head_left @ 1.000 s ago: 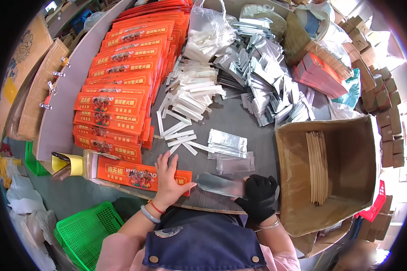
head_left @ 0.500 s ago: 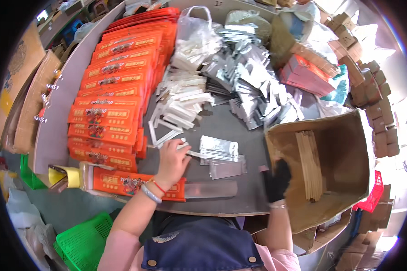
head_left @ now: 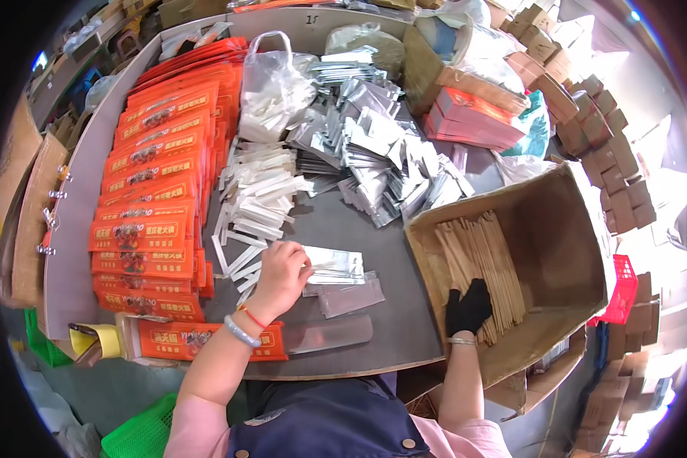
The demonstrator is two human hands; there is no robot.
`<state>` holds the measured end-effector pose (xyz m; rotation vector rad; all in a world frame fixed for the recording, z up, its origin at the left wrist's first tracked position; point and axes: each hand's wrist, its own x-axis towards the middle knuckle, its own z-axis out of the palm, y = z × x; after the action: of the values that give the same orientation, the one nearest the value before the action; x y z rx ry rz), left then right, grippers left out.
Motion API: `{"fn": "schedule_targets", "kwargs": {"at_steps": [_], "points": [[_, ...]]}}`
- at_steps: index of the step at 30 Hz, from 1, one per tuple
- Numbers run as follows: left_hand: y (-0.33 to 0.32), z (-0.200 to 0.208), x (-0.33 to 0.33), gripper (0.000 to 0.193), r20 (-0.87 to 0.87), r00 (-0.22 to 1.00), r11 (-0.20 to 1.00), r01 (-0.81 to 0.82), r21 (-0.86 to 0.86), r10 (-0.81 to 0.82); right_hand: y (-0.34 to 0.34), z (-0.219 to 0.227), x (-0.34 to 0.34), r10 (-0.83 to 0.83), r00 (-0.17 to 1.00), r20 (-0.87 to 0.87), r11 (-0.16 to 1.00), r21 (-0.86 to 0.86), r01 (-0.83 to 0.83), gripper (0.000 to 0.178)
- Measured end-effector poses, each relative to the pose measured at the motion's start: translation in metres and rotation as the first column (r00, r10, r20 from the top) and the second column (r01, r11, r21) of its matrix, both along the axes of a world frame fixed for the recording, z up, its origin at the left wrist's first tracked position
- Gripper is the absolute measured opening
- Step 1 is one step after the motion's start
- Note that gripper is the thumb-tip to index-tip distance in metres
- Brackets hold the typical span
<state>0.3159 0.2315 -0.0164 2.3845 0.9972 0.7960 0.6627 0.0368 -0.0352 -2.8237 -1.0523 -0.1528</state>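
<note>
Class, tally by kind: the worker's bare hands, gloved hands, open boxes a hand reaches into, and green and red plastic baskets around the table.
Bare hands: 1, the left hand
Gloved hands: 1, the right hand
Open cardboard box: 1
Green baskets: 2
Red basket: 1
Total: 6

A single head-worn fisheye view looks steeply down from above the person's chest, facing forward across the grey table (head_left: 343, 229). It sits close: forearms enter from the lower edge, and straight edges such as the cardboard box (head_left: 542, 229) bend toward the rim.
</note>
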Motion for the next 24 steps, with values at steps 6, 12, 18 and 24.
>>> {"fn": "schedule_targets", "kwargs": {"at_steps": [6, 12, 18, 24], "points": [[0.024, -0.019, 0.016, 0.033, -0.213, 0.976, 0.998, 0.024, -0.060, -0.036, -0.021, 0.020, -0.013, 0.218, 0.923, 0.317, 0.962, 0.088, -0.257, 0.048], [0.033, -0.005, 0.026, 0.037, -0.320, 0.946, 0.978, -0.017, -0.210, -0.053, -0.037, 0.015, -0.006, 0.147, 0.979, 0.143, 0.988, 0.021, -0.152, 0.026], [-0.003, 0.028, 0.002, 0.028, 0.029, 0.998, 0.804, 0.062, -0.592, -0.056, -0.024, 0.020, -0.018, 0.117, 0.969, 0.218, 0.984, -0.159, -0.084, 0.023], [-0.079, 0.010, -0.032, 0.029, -0.177, 0.952, 0.930, 0.183, -0.317, -0.248, -0.016, 0.018, -0.018, 0.092, 0.975, 0.204, 0.947, -0.319, -0.023, 0.024]]}}
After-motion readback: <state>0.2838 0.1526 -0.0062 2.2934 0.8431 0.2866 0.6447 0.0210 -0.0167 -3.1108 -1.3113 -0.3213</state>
